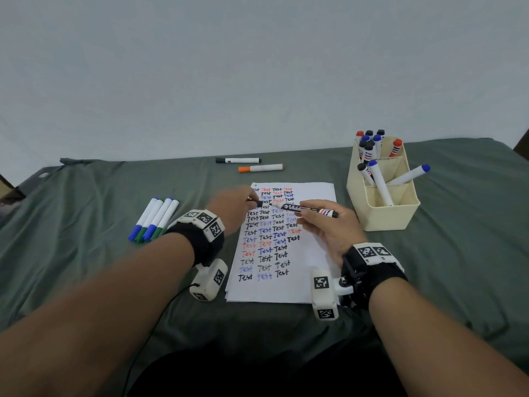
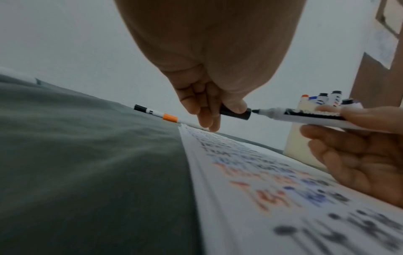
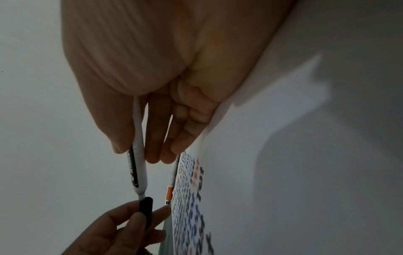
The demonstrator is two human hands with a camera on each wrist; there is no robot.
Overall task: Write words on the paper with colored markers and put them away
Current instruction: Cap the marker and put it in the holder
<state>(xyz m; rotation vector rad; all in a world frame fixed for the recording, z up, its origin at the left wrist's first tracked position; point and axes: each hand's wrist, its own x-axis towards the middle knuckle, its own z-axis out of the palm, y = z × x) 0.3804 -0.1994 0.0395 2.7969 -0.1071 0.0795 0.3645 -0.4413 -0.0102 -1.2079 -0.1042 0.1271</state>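
Observation:
A white sheet of paper (image 1: 312,253) covered with rows of the word "Test" in black, red and blue lies on the green cloth. Above it my right hand (image 1: 323,224) grips a black whiteboard marker (image 1: 309,210) (image 2: 305,115) (image 3: 137,165) by the barrel, bare tip pointing left. My left hand (image 1: 237,207) pinches the black cap (image 2: 235,113) (image 3: 146,205) between thumb and fingers. The cap's mouth sits right at the marker's tip.
A cream organiser (image 1: 383,196) with several markers stands right of the paper. Behind the paper lie a black-capped marker (image 1: 237,160) and an orange-capped marker (image 1: 260,168). Several blue and green markers (image 1: 154,219) lie at the left.

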